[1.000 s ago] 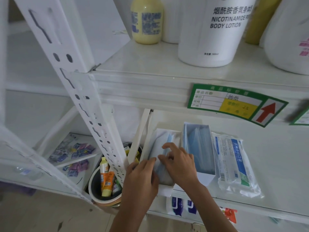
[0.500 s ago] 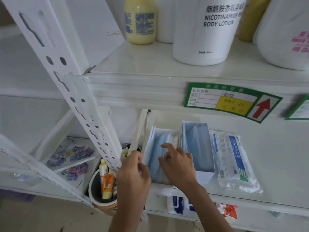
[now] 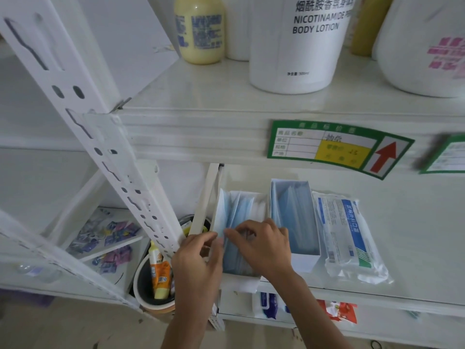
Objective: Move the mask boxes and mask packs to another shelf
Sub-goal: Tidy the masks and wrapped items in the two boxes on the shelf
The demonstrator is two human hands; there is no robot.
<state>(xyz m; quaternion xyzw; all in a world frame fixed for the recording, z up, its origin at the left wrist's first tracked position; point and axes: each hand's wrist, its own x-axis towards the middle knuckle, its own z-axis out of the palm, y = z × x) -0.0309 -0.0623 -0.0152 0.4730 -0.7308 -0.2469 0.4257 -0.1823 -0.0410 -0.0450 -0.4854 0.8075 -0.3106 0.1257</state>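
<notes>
The lower shelf carries all the mask goods, so by my reading nothing has been moved yet. From largest to smallest: the sealed mask pack lies rightmost, the second mask box beside it, and the left mask box at the shelf's end. The left hand and right hand have curled fingers pinching the loose blue masks in that box.
</notes>
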